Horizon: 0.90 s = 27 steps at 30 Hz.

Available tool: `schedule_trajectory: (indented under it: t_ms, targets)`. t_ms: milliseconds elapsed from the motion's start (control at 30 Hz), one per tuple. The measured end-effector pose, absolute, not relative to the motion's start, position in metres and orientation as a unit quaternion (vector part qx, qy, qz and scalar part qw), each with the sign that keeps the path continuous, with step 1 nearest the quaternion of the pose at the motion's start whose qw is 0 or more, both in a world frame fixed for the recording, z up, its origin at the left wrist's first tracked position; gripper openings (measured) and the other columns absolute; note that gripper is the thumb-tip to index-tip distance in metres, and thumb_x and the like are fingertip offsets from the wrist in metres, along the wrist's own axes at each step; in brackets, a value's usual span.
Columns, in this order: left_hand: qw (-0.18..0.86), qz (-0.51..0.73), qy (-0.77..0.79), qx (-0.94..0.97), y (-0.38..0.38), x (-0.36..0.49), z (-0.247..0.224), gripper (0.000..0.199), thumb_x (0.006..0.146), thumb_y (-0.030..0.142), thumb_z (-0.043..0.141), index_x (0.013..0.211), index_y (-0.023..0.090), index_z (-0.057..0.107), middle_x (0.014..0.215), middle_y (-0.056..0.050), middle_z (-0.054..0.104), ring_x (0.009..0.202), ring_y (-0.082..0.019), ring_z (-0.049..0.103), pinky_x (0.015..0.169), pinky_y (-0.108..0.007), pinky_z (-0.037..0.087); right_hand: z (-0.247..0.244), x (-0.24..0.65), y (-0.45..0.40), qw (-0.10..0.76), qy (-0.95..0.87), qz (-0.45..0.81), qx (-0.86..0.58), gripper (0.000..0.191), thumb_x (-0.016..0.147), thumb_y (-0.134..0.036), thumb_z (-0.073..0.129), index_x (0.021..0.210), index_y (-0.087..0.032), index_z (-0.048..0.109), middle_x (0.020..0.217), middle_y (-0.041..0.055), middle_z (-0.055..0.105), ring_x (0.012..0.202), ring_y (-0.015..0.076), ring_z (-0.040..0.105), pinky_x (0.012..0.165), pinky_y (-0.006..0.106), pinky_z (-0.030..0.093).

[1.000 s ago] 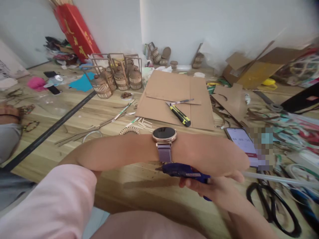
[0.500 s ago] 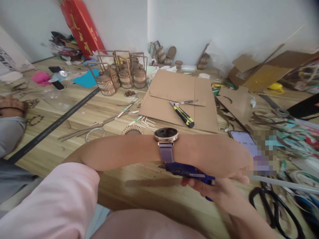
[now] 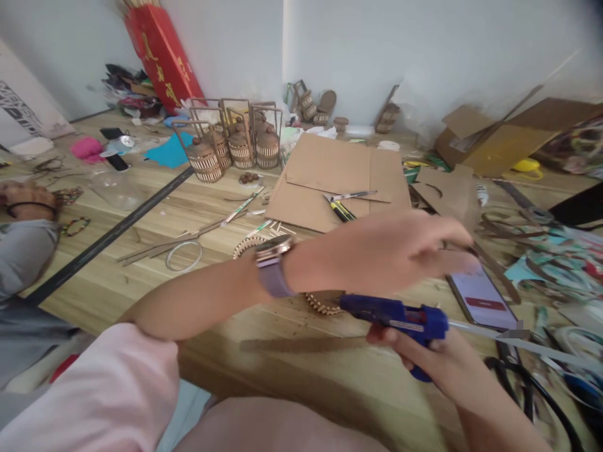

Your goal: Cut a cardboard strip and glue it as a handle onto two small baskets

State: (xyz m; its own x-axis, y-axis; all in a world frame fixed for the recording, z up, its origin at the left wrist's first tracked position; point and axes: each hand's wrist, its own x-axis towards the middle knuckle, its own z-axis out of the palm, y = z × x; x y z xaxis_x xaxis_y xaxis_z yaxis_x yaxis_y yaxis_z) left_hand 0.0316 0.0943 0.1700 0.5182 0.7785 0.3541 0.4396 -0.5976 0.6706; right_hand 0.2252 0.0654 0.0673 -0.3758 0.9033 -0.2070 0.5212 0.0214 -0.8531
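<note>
My left hand (image 3: 391, 248) reaches across to the right, above the table, its finger and thumb apart near the phone (image 3: 485, 301). It looks slightly blurred, and I see nothing held in it. A watch with a purple band (image 3: 276, 276) is on that wrist. Below it, my right hand (image 3: 424, 358) is wrapped around a blue hot glue gun (image 3: 396, 317), nozzle pointing left. A clear glue stick (image 3: 471, 328) sticks out of the gun's back. By the nozzle lies a round piece with a ridged rim (image 3: 325, 306), partly covered by my left hand. A similar rim (image 3: 245, 246) shows behind the watch.
Cardboard sheets (image 3: 330, 160) bear a yellow-black utility knife (image 3: 342, 210) and a pen. Several small lidded bamboo baskets (image 3: 205, 163) stand behind, left. Black-handled scissors (image 3: 541, 389) and scraps lie right. Another person's hand (image 3: 28, 201) rests at far left. A wire ring (image 3: 183, 256) lies nearby.
My left hand has lifted and drawn back a little from the phone, uncovering the glue gun and the round piece. The phone's screen now shows a red button. The gun has shifted right.
</note>
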Motion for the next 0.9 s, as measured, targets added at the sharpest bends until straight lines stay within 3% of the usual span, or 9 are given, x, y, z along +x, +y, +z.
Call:
schedule_trajectory:
  t_ms: [67,167,267,367,500,667,900]
  targets:
    - [0.254,0.382,0.415,0.786,0.087,0.003,0.17,0.029,0.102,0.028,0.046,0.125,0.013,0.056,0.106,-0.004,0.07,0.098,-0.014,0.066,0.087,-0.026,0.051,0.07,0.239,0.07,0.234,-0.671,0.452,-0.538,0.056,0.074,-0.073,0.063,0.076,-0.019,0.076,0.054,0.0016,0.058,0.047,0.0125,0.046,0.044,0.025,0.04]
    - [0.22,0.437,0.508,0.709,0.067,-0.027,0.133,0.051,0.099,0.047,0.05,0.14,0.019,0.043,0.127,-0.011,0.061,0.115,-0.022,0.06,0.096,-0.035,0.051,0.066,0.265,0.08,0.25,-0.672,0.422,-0.555,0.052,0.073,-0.071,0.066,0.073,-0.02,0.076,0.05,0.0017,0.057,0.045,0.014,0.05,0.042,0.025,0.042]
    - [0.209,0.396,0.551,0.704,0.046,-0.036,0.075,0.105,0.075,0.065,0.072,0.153,0.021,0.016,0.152,-0.021,0.036,0.139,-0.037,0.039,0.112,-0.056,0.037,0.057,0.281,0.089,0.247,-0.676,0.416,-0.556,0.049,0.073,-0.068,0.068,0.076,-0.02,0.077,0.05,0.0025,0.058,0.046,0.0155,0.053,0.042,0.026,0.044]
    - [0.216,0.314,0.565,0.732,0.036,-0.028,0.029,0.141,0.052,0.06,0.089,0.154,0.024,-0.001,0.159,-0.026,0.016,0.148,-0.045,0.019,0.116,-0.066,0.027,0.054,0.279,0.089,0.274,-0.668,0.425,-0.545,0.05,0.075,-0.067,0.066,0.078,-0.019,0.078,0.049,0.0011,0.054,0.044,0.0137,0.048,0.04,0.025,0.04]
    - [0.191,0.296,0.573,0.74,0.039,-0.014,0.001,0.144,0.049,0.035,0.097,0.153,0.027,-0.002,0.158,-0.026,0.014,0.148,-0.046,0.018,0.117,-0.066,0.025,0.059,0.261,0.078,0.328,-0.632,0.429,-0.556,0.054,0.074,-0.071,0.065,0.074,-0.018,0.076,0.048,-0.001,0.049,0.045,0.0113,0.041,0.041,0.025,0.032]
    - [0.186,0.332,0.576,0.723,0.046,-0.007,-0.006,0.132,0.056,0.022,0.093,0.151,0.031,0.002,0.158,-0.023,0.016,0.147,-0.042,0.024,0.118,-0.064,0.026,0.065,0.254,0.073,0.312,-0.619,0.456,-0.558,0.06,0.075,-0.074,0.063,0.078,-0.015,0.075,0.047,-0.0025,0.044,0.046,0.0112,0.037,0.044,0.026,0.029]
    - [0.217,0.364,0.578,0.697,0.046,-0.008,0.003,0.113,0.063,0.02,0.087,0.149,0.026,0.014,0.154,-0.02,0.028,0.147,-0.037,0.028,0.119,-0.058,0.028,0.062,0.255,0.077,0.318,-0.62,0.471,-0.541,0.056,0.073,-0.072,0.067,0.075,-0.017,0.074,0.063,0.0052,0.063,0.055,0.0147,0.05,0.05,0.027,0.041]
